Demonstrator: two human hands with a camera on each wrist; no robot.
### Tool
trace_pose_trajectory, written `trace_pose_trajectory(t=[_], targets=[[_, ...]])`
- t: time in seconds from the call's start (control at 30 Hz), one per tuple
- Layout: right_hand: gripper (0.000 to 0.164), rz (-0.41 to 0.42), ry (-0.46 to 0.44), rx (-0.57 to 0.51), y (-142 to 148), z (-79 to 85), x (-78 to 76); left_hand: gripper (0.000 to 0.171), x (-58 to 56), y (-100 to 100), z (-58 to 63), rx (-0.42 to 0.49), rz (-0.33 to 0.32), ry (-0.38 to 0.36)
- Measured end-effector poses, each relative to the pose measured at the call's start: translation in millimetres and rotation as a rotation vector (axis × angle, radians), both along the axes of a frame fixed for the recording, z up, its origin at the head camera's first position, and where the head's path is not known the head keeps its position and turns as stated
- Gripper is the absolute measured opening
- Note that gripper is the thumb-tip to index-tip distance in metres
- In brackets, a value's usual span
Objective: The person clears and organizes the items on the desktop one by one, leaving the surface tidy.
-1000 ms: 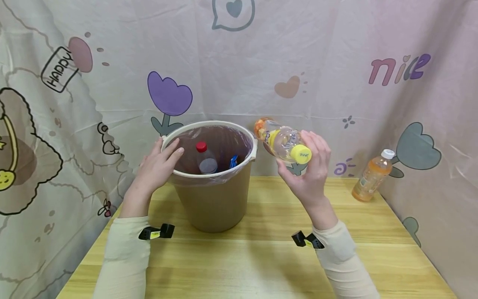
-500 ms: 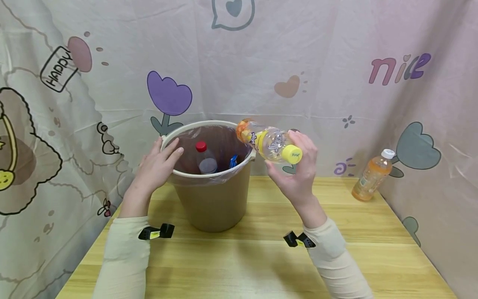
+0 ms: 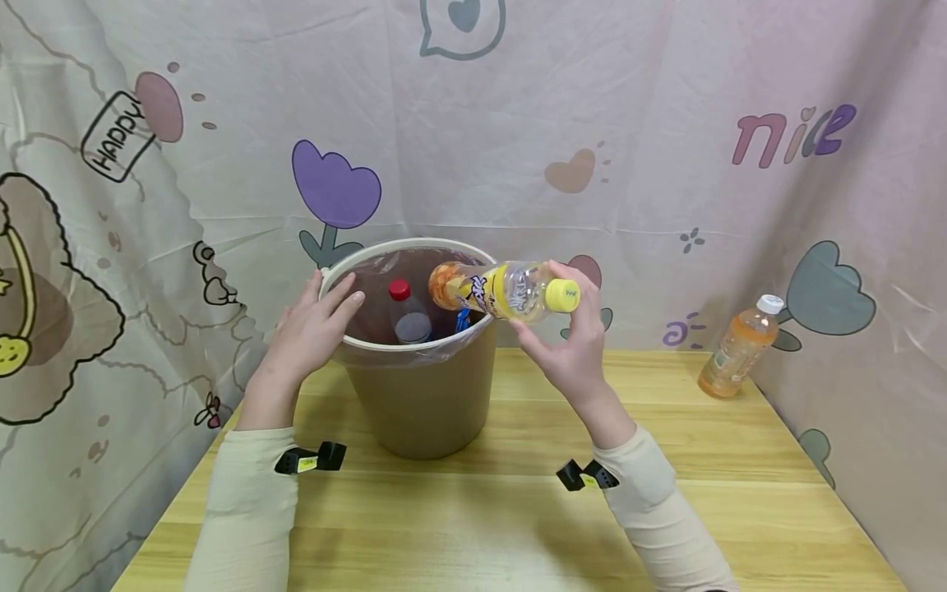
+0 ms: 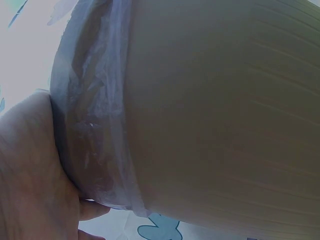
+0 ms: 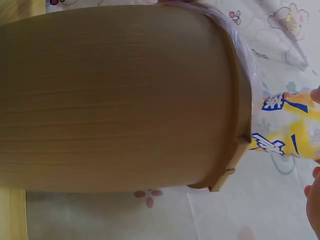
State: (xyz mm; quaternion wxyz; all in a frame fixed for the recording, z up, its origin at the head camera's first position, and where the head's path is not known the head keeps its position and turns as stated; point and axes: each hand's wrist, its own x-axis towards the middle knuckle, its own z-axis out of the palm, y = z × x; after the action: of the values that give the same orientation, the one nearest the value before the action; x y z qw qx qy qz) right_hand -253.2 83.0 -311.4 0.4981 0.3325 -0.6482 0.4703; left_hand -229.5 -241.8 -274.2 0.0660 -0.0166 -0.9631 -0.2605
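My right hand (image 3: 568, 341) grips a clear plastic bottle (image 3: 491, 288) near its yellow cap. The bottle has a yellow label, lies nearly level, and its orange base hangs over the opening of a brown trash can (image 3: 418, 403). My left hand (image 3: 307, 333) holds the can's rim at the left, with digits on both sides of it. Inside the can are a red-capped bottle (image 3: 409, 321) and a small blue item (image 3: 463, 319). In the right wrist view the label (image 5: 280, 145) shows beyond the rim, with only part of the hand in sight.
The trash can has a clear plastic liner (image 4: 107, 100) folded over its rim. At the back right of the wooden table (image 3: 459, 526) stands a white-capped bottle of orange drink (image 3: 740, 349). Printed cloth (image 3: 473, 148) hangs behind and at both sides.
My right hand has carried the yellow-capped bottle left, from beside the trash can until its base is over the opening. The bottle has turned closer to level. My left hand stays on the rim.
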Motion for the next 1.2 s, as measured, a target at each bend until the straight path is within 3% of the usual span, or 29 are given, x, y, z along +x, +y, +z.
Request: trace_pose_trajectory(t=[0.3,0.53,1.2], targets=[[0.072,0.144,-0.214,0.025,-7.3,-1.1,-1.4,0.071,0.4,-0.8,-0.4,0.002,0.003,0.007],[0.071,0.151,-0.335,0.057,-14.8,1.0,-1.0,0.069,0.9,-0.2,-0.3,-0.002,-0.003,-0.004],[0.070,0.123,-0.390,0.178,-30.8,2.4,-2.6,0.070,0.7,-0.3,-0.9,0.001,-0.001,0.013]])
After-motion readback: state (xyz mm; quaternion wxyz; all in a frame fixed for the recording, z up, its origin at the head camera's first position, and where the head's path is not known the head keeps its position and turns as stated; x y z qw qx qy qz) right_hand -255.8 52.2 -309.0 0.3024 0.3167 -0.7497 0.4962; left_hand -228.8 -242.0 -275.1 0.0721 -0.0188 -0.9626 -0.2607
